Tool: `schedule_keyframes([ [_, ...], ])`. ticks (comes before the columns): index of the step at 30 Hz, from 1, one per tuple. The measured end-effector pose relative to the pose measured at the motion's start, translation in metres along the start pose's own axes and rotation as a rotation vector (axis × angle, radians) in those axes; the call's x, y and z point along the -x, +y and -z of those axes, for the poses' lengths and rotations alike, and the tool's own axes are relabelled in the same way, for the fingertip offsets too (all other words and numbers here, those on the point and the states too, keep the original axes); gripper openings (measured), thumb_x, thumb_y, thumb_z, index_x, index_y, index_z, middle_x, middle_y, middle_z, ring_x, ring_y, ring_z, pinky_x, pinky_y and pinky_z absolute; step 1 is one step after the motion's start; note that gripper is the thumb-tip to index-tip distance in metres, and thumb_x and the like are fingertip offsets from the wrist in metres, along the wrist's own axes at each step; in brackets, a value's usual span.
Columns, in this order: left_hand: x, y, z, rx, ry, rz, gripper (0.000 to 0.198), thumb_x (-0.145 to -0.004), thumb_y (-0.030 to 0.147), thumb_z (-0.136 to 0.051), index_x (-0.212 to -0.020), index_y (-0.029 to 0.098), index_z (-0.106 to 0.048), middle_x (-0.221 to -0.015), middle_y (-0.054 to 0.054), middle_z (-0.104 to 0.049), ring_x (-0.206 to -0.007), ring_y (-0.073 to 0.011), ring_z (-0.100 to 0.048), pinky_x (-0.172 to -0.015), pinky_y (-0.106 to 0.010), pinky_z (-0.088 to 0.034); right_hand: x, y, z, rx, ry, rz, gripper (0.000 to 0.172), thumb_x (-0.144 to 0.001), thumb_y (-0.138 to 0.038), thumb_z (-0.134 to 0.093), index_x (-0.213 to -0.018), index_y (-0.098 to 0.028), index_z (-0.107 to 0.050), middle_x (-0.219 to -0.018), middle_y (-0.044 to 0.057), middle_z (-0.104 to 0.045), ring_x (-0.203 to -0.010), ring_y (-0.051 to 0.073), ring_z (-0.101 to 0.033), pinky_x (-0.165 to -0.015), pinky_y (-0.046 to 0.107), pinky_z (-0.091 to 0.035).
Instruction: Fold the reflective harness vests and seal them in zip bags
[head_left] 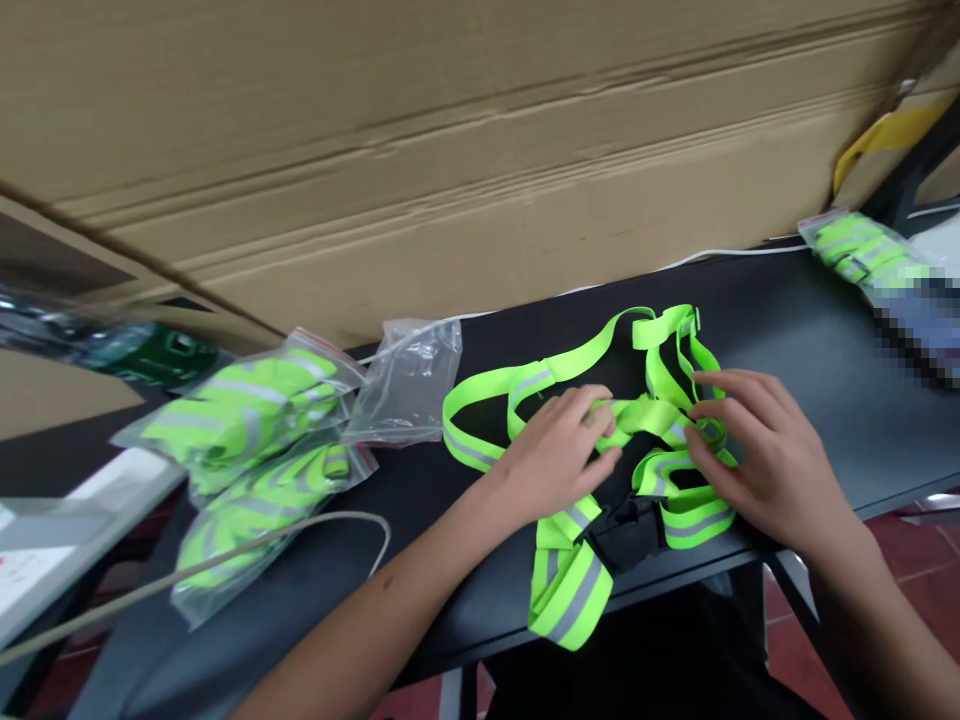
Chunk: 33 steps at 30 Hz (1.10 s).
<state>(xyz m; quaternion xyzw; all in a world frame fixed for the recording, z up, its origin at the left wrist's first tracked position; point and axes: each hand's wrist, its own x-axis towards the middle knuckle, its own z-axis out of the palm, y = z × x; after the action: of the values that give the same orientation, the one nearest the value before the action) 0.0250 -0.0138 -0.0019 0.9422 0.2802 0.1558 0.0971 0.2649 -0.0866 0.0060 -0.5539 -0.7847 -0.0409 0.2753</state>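
Observation:
A neon-green reflective harness (574,590) with grey stripes lies loosely spread on the dark table, its straps looped and partly twisted. My left hand (559,445) is at its middle, fingers curled round a green strap. On the other side, my right hand (757,450) has its fingers bent about the strap loops at the harness's right, thumb and fingertips close to the webbing. A black buckle or panel (626,530) shows among the straps near the table's front edge. Parts of the webbing are hidden beneath both hands.
Two clear bags of folded green straps (247,410) lie at the left, beside a clear plastic bag (409,385). Another bagged set (862,250) sits at the far right. Cardboard (480,180) stands behind the table (847,400). A pale cable (300,525) crosses the left side.

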Motion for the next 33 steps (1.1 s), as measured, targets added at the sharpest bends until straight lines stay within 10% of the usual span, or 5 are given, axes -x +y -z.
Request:
schedule_keyframes([
  [6, 0.007, 0.009, -0.006, 0.039, 0.08, -0.147, 0.042, -0.097, 0.007, -0.046, -0.137, 0.015, -0.041, -0.126, -0.013, -0.057, -0.111, -0.0237, -0.057, -0.094, -0.04, -0.053, -0.025, 0.005, -0.004, 0.134, -0.39, 0.03, 0.046, -0.09, -0.059, -0.061, -0.103, -0.016, -0.059, -0.089, 0.01, -0.071, -0.082, 0.028, -0.067, -0.075, 0.04, -0.044],
  [12, 0.009, -0.003, -0.005, -0.172, 0.327, -0.079, 0.051, -0.095, -0.001, -0.04, -0.14, 0.022, -0.044, -0.123, -0.012, -0.058, -0.112, -0.024, -0.056, -0.092, -0.04, -0.052, -0.051, 0.016, -0.003, 0.035, -0.525, 0.058, 0.018, -0.093, -0.034, -0.056, -0.081, -0.021, -0.055, -0.066, 0.001, -0.061, -0.065, 0.019, -0.058, -0.069, 0.033, -0.036],
  [20, 0.02, 0.017, 0.001, -0.01, -0.205, -0.091, 0.052, -0.102, 0.039, -0.05, -0.146, 0.013, -0.043, -0.148, -0.014, -0.052, -0.137, -0.0279, -0.047, -0.109, -0.042, -0.044, -0.065, 0.028, -0.001, 0.028, -0.666, -0.075, 0.031, -0.1, -0.036, -0.036, -0.076, -0.022, -0.05, -0.071, 0.004, -0.062, -0.06, 0.017, -0.054, -0.058, 0.031, -0.029],
  [25, 0.022, 0.025, -0.003, 0.065, -0.24, -0.035, 0.068, -0.103, 0.053, -0.04, -0.156, 0.013, -0.027, -0.16, -0.013, -0.039, -0.151, -0.0269, -0.03, -0.122, -0.048, -0.026, -0.086, 0.026, -0.009, 0.178, -0.678, -0.194, 0.058, -0.094, -0.069, -0.04, -0.063, -0.022, -0.05, -0.062, 0.005, -0.058, -0.053, 0.017, -0.05, -0.051, 0.031, -0.026],
  [33, 0.021, 0.031, -0.005, -0.012, -0.136, -0.113, 0.051, -0.099, 0.038, -0.053, -0.141, 0.01, -0.048, -0.148, -0.016, -0.053, -0.14, -0.0329, -0.045, -0.117, -0.049, -0.036, -0.124, 0.042, -0.05, -0.069, -0.468, -0.292, 0.035, -0.092, -0.039, -0.053, -0.062, -0.021, -0.047, -0.057, 0.002, -0.053, -0.053, 0.014, -0.048, -0.053, 0.03, -0.032],
])
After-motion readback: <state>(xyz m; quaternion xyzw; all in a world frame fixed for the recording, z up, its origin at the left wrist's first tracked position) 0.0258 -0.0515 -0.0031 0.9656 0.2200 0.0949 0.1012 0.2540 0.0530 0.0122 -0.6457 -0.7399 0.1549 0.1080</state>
